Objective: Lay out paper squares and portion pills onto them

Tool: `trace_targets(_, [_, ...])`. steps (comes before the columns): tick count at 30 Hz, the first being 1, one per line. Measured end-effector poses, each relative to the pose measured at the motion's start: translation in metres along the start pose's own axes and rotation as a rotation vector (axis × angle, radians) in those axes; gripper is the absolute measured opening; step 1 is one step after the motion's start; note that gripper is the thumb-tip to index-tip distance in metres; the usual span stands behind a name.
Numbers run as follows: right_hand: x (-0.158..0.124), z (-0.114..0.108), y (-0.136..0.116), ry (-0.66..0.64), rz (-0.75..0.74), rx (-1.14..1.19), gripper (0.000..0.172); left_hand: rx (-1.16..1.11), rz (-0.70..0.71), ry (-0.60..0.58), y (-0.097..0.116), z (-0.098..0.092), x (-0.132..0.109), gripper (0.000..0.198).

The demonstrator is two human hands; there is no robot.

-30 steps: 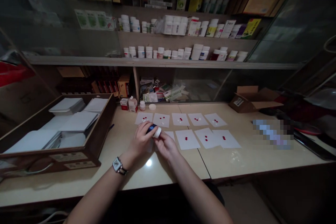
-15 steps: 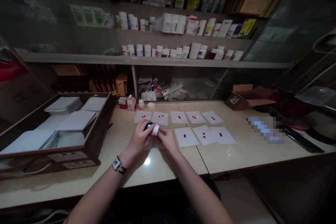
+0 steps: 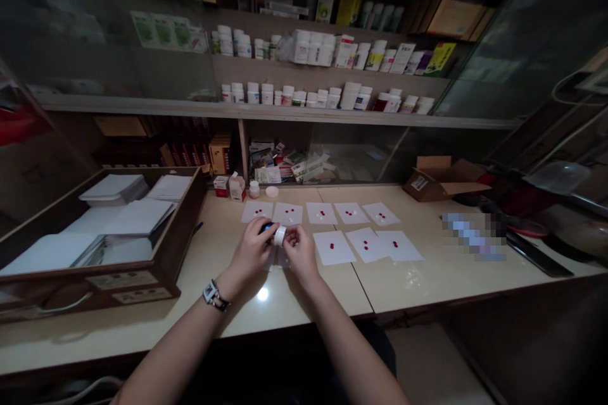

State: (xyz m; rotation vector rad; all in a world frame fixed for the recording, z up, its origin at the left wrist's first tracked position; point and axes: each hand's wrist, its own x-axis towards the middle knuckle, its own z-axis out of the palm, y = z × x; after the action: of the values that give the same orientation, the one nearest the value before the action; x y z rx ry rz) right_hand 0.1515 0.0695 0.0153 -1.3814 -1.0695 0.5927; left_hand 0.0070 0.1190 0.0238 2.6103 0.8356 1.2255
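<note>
My left hand point(image 3: 251, 250) is wrapped round a small dark blue bottle point(image 3: 268, 228), held on its side just above the counter. My right hand point(image 3: 298, 250) pinches the bottle's white cap point(image 3: 280, 235) with closed fingers. Both hands sit over a white paper square that they mostly hide. Around them lie several white paper squares point(image 3: 335, 247) in two rows, each with small red pills point(image 3: 333, 245) on it. A watch point(image 3: 212, 294) is on my left wrist.
A wooden tray point(image 3: 183, 228) with stacks of white paper stands at the left. Small boxes and a little bottle point(image 3: 255, 189) stand at the counter's back. An open cardboard box point(image 3: 439, 178) lies at the right. Shelves of medicine bottles point(image 3: 332, 96) rise behind.
My hands with the bottle have shifted slightly up and left in view as the camera moved. My right fingers stay on the cap.
</note>
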Motion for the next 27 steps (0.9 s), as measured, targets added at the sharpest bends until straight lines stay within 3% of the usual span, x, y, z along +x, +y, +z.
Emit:
trace_targets(9, [0.017, -0.012, -0.009, -0.286, -0.099, -0.090, 0.022, -0.039, -0.013, -0.021, -0.003, 0.003, -0.001, 0.049])
trace_targets(21, [0.025, -0.015, -0.025, -0.241, -0.137, -0.034, 0.006, -0.279, -0.294, 0.036, -0.004, -0.004, 0.004, 0.049])
trace_targets(27, [0.034, -0.013, -0.024, -0.174, -0.114, -0.030, 0.019, -0.278, -0.426, 0.155, -0.011, -0.017, 0.009, 0.047])
